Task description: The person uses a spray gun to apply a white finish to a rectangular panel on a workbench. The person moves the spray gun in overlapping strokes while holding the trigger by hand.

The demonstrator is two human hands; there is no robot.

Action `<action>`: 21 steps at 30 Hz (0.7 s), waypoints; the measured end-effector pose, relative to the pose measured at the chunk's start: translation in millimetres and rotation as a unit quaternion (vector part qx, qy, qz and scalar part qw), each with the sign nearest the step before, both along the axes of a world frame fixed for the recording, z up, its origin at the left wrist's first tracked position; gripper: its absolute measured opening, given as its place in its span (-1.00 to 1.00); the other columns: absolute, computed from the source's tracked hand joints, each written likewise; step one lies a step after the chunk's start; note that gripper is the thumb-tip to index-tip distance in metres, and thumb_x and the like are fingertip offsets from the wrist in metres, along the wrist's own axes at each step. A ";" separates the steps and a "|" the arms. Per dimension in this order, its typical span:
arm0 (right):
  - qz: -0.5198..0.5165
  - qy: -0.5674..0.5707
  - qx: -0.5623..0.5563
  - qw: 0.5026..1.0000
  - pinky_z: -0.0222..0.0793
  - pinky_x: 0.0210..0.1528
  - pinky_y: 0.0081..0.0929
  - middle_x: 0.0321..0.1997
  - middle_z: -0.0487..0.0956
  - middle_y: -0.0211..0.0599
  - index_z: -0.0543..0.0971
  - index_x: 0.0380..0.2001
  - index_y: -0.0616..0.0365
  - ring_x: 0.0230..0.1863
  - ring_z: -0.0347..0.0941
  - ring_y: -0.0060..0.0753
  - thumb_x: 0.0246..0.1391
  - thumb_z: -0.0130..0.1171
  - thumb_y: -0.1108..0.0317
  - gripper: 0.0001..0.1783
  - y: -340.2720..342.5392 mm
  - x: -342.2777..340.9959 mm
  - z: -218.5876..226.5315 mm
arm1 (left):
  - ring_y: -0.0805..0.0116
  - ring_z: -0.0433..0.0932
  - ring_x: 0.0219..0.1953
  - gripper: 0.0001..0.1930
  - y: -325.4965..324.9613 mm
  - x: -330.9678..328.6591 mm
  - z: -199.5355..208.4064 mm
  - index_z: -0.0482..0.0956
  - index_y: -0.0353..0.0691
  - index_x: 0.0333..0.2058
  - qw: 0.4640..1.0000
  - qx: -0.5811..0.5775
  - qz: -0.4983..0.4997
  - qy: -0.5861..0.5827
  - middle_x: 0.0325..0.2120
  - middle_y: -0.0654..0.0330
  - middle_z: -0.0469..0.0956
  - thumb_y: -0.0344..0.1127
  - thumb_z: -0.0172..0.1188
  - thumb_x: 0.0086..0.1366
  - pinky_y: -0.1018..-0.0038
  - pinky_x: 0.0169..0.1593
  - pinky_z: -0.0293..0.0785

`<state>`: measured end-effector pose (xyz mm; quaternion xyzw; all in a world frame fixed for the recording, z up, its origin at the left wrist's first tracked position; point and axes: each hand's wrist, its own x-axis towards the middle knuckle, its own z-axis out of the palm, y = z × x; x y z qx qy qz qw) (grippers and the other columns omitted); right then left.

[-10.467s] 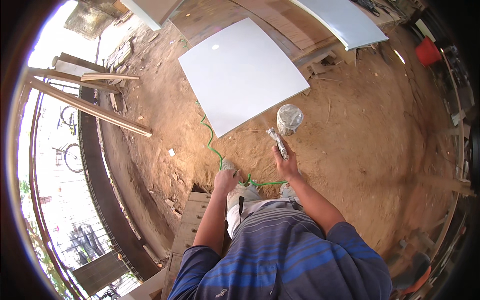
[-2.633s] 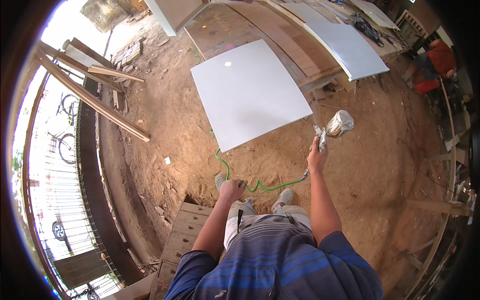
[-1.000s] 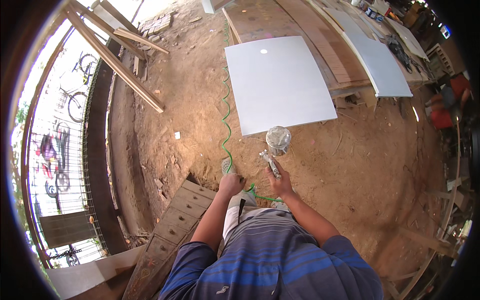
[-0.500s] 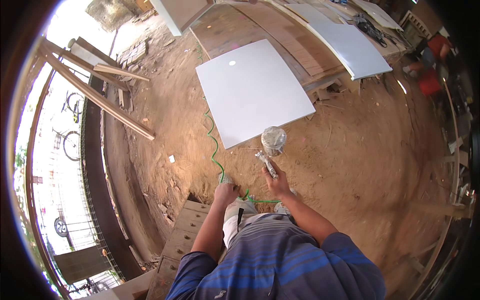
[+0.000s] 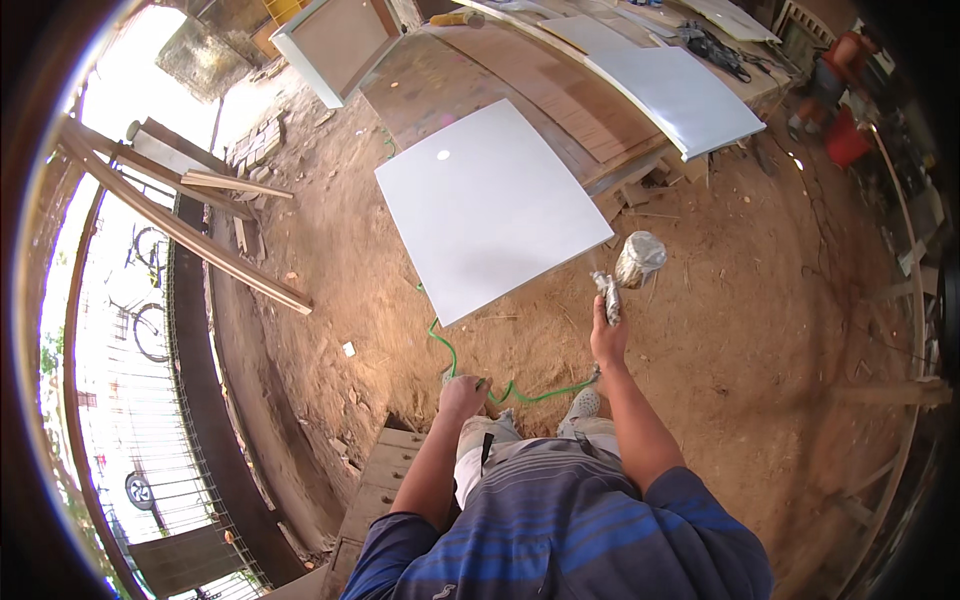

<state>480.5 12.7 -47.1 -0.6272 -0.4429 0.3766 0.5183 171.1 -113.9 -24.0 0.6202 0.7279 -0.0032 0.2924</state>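
Note:
My right hand is wrapped round the handle of a paint spray gun, whose round cup is covered in silvery, paint-smeared wrapping. The gun is held off the near right corner of a white panel, apart from it. A green coiled air hose runs from below my right hand across to my left hand, which is closed round it near my left leg. Beyond the left hand the hose passes under the panel. A pale round spot shows near the panel's far left corner.
A work table stands behind the panel, with a second pale panel on its right side. Wooden beams lean at the left. A drawer unit is by my left arm. Far right, a person is near a red bucket.
My right hand has swung the spray gun to the right, past the panel's near corner, drawing the hose along. My left hand has shifted slightly and still grips the hose.

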 end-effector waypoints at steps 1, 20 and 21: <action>-0.002 0.009 0.000 1.000 0.37 0.31 -0.28 0.28 0.59 -0.02 0.44 0.35 0.29 0.30 0.51 -0.14 0.47 0.13 0.08 -0.40 4.5 5.2 -1.4 | -0.22 0.69 -0.23 -0.46 1.6 1.6 2.4 0.74 -0.25 -0.39 1.000 -0.004 0.004 -0.002 -0.40 -0.17 0.69 0.16 0.11 0.43 -0.05 -0.07 0.58; 0.014 0.021 0.012 1.000 0.17 -0.66 -0.50 -0.45 0.59 -0.42 0.61 -0.10 0.22 -0.66 0.31 -0.63 0.43 0.19 0.05 -0.61 -13.3 -52.2 20.1 | -0.21 0.69 -0.24 -0.50 18.9 -33.6 -18.1 0.75 -0.20 -0.33 0.999 -0.003 0.027 -0.046 -0.38 -0.14 0.70 0.15 0.12 0.42 -0.06 -0.11 0.59; 0.035 0.026 -0.004 0.999 0.20 -0.59 -0.50 -0.43 0.59 -0.42 0.59 -0.07 0.22 -0.60 0.33 -0.62 0.42 0.20 0.07 -0.62 -16.1 -63.7 18.6 | -0.20 0.69 -0.24 -0.50 19.7 -42.8 -23.9 0.74 -0.20 -0.33 0.999 0.010 0.019 -0.048 -0.40 -0.13 0.70 0.15 0.12 0.42 -0.05 -0.13 0.59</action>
